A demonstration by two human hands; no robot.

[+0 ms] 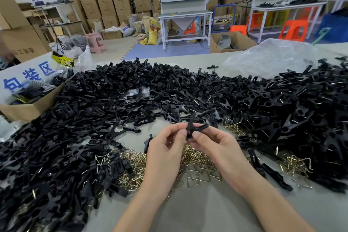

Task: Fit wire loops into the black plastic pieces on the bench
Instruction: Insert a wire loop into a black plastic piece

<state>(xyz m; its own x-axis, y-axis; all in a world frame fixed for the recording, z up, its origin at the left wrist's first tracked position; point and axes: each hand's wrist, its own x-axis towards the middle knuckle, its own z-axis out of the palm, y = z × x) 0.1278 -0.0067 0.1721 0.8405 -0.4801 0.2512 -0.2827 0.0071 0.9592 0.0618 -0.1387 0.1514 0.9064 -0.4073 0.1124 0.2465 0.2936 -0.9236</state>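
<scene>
The left hand and right hand both pinched one black plastic piece, holding it above the wire loops heaped on the tabletop — a light, stiff part, probably best gripped by its flat arms, not the narrow tips

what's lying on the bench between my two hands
Head view: a heap of brass-coloured wire loops lies on the bench between the left hand and right hand, beneath the black plastic piece both pinch.

Black plastic pieces, brass wire loops heaped
</scene>
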